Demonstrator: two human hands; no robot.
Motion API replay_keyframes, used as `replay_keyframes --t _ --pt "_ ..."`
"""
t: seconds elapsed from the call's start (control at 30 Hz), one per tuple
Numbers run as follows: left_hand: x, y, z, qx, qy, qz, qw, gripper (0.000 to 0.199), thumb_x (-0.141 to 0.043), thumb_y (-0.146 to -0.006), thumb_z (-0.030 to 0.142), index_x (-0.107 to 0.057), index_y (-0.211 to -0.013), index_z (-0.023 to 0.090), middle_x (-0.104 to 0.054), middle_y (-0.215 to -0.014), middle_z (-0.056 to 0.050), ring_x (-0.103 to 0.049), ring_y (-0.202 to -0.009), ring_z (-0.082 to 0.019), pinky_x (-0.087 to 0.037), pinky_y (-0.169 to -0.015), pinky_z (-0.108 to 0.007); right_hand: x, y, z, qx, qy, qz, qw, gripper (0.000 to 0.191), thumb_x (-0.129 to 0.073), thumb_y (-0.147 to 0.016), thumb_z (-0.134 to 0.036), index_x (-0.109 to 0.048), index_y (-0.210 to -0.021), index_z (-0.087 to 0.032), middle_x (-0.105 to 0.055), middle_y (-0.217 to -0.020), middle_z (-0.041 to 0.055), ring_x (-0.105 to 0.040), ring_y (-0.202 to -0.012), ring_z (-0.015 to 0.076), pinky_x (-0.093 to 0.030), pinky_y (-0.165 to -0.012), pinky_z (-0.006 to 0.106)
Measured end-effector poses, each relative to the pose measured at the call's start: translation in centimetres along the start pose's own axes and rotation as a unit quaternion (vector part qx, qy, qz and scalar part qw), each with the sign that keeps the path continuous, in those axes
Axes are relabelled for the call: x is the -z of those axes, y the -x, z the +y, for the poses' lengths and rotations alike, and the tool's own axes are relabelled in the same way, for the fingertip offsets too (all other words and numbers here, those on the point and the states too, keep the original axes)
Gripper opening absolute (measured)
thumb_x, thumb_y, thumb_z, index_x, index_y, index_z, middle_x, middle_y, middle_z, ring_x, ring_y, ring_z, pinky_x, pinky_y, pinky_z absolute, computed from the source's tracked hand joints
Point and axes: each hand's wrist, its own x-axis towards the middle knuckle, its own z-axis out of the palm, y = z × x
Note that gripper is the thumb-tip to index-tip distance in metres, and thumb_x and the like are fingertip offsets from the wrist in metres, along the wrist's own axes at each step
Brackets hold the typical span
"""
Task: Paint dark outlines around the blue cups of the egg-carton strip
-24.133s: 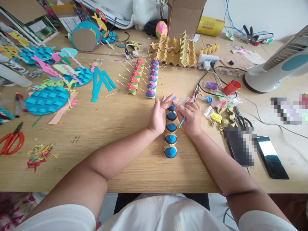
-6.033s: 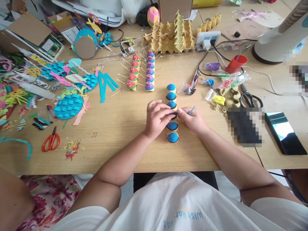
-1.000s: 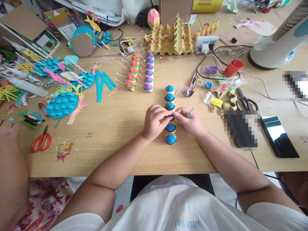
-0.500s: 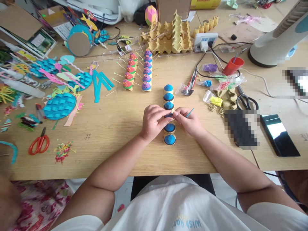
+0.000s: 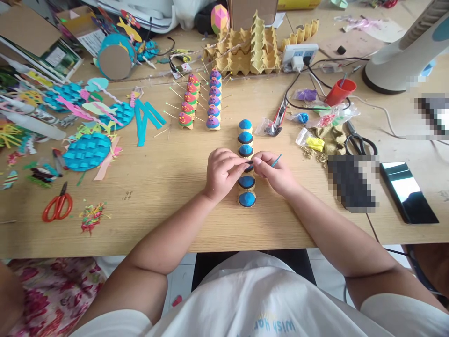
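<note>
A strip of egg-carton cups stands on the table in a line in front of me, each cup topped with a blue clay dome [image 5: 247, 199]. Dark bands edge several of the domes, such as the black rim [image 5: 247, 185] on one near cup. My left hand [image 5: 224, 172] is closed in a pinch over a middle cup, and its fingertips hide most of that dome. My right hand [image 5: 275, 174] meets it from the other side, thumb and finger pressed together at the dark edge. A thin blue stick [image 5: 277, 160] pokes out from the right hand's grip.
Two rows of painted egg-carton caterpillars [image 5: 189, 99] with pins stand behind. Orange-handled scissors [image 5: 58, 206] and paper scraps [image 5: 93, 217] lie left. On the right are a phone [image 5: 409, 192], black scissors [image 5: 359, 140], clay bags [image 5: 314, 142] and a red cup [image 5: 340, 91].
Both hands stay at the same middle cup, with slight finger shifts. The whole scene sits a little higher in view. A curved blue strip at the far left edge is gone from sight.
</note>
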Motion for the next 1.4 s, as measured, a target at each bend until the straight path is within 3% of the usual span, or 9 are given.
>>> replay_keyframes --t 0.23,0.4,0.57,0.77,0.87,1.0,1.17,1.3,1.4 --pt "0.0 -0.03 0.05 0.006 0.002 -0.018 1.0 0.023 -0.076 -0.101 0.042 -0.081 -0.113 0.023 -0.081 -0.091 -0.002 -0.069 -0.092 -0.02 -0.053 -0.09 -0.038 -0.16 -0.07 0.32 0.002 0.002 0.027 1.0 0.06 -0.079 -0.084 -0.077 -0.064 -0.073 -0.019 -0.048 -0.059 -0.0056 -0.036 -0.057 0.008 -0.027 -0.056 0.027" --pt "-0.01 -0.07 0.15 0.0 -0.021 -0.01 1.0 0.013 -0.075 -0.102 0.036 -0.082 -0.104 0.025 -0.081 -0.09 -0.001 -0.069 -0.091 -0.02 -0.053 -0.089 -0.037 -0.19 0.0 0.43 -0.004 0.029 0.029 0.999 0.065 -0.075 -0.084 -0.082 -0.068 -0.073 -0.018 -0.046 -0.056 -0.0055 -0.036 -0.056 0.0084 -0.026 -0.055 0.028" --pt "0.07 -0.12 0.2 0.003 -0.022 -0.009 1.0 0.015 -0.073 -0.104 0.036 -0.081 -0.098 0.024 -0.08 -0.088 -0.001 -0.068 -0.089 -0.019 -0.052 -0.088 -0.037 -0.17 0.11 0.11 -0.014 0.036 0.029 0.999 0.073 -0.061 -0.088 -0.089 -0.068 -0.071 -0.018 -0.048 -0.055 -0.0037 -0.038 -0.055 0.0095 -0.027 -0.055 0.029" --pt "0.12 -0.22 0.31 0.004 -0.019 -0.011 1.0 0.026 -0.067 -0.107 0.041 -0.079 -0.091 0.025 -0.08 -0.085 0.0 -0.069 -0.088 -0.018 -0.05 -0.087 -0.038 -0.24 0.01 0.18 0.005 -0.001 -0.006 1.0 0.057 -0.08 -0.086 -0.074 -0.067 -0.077 -0.019 -0.044 -0.06 -0.0072 -0.035 -0.056 0.0078 -0.026 -0.055 0.027" --pt "0.27 -0.26 0.43 0.019 -0.013 -0.028 0.999 0.036 -0.059 -0.11 0.048 -0.079 -0.092 0.025 -0.081 -0.087 -0.001 -0.071 -0.09 -0.019 -0.05 -0.089 -0.039 -0.22 0.03 0.29 -0.003 0.018 0.01 1.0 0.061 -0.077 -0.086 -0.078 -0.066 -0.074 -0.018 -0.045 -0.058 -0.0065 -0.035 -0.056 0.0079 -0.026 -0.055 0.027" --pt "0.3 -0.24 0.52 0.033 -0.005 -0.036 0.999 0.03 -0.065 -0.107 0.05 -0.08 -0.106 0.025 -0.083 -0.094 -0.003 -0.072 -0.094 -0.02 -0.052 -0.092 -0.039 -0.21 0.1 0.11 -0.006 0.043 0.029 0.999 0.067 -0.072 -0.085 -0.083 -0.065 -0.069 -0.019 -0.046 -0.057 -0.0049 -0.037 -0.056 0.0085 -0.026 -0.055 0.028" --pt "0.1 -0.12 0.49 0.02 -0.017 -0.019 0.999 0.017 -0.071 -0.105 0.039 -0.081 -0.1 0.026 -0.081 -0.089 -0.001 -0.071 -0.091 -0.02 -0.052 -0.09 -0.039 -0.27 0.16 0.01 -0.012 0.051 0.037 0.998 0.07 -0.068 -0.085 -0.088 -0.067 -0.069 -0.019 -0.045 -0.055 -0.0046 -0.038 -0.055 0.0093 -0.027 -0.055 0.029" --pt "0.12 -0.05 0.4 0.038 -0.03 -0.024 0.999 0.027 -0.065 -0.107 0.044 -0.081 -0.094 0.027 -0.08 -0.086 -0.002 -0.07 -0.089 -0.02 -0.052 -0.089 -0.04 -0.23 0.13 0.07 -0.012 0.033 0.029 0.999 0.07 -0.062 -0.089 -0.088 -0.066 -0.074 -0.02 -0.048 -0.055 -0.0046 -0.038 -0.054 0.0097 -0.028 -0.054 0.029" --pt "0.15 -0.03 0.35 0.05 -0.03 -0.024 0.998 0.033 -0.062 -0.108 0.049 -0.08 -0.091 0.027 -0.08 -0.085 -0.002 -0.071 -0.088 -0.02 -0.052 -0.089 -0.04 -0.25 0.04 0.11 -0.004 0.011 0.009 1.0 0.061 -0.074 -0.086 -0.08 -0.063 -0.078 -0.021 -0.046 -0.058 -0.0064 -0.035 -0.056 0.0092 -0.027 -0.054 0.028"
